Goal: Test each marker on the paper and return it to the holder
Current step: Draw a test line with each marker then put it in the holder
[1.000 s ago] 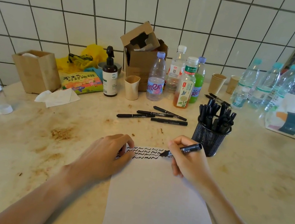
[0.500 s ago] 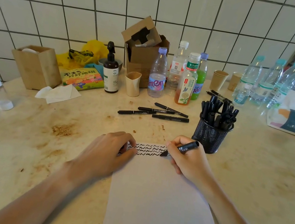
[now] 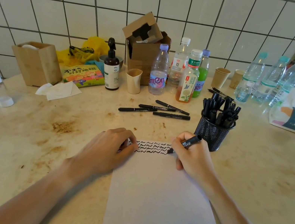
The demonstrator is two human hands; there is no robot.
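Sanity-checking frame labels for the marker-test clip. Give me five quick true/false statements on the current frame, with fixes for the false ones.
1. The right hand grips a black marker with its tip on the paper. True.
2. The left hand is lifted clear of the paper. False: it rests on the sheet's upper left corner, fingers curled.
3. The mesh holder is empty. False: it is full of black markers standing upright.
4. Four loose markers lie on the counter beyond the paper. True.
5. The paper is still blank. False: rows of black squiggles run across its top edge.
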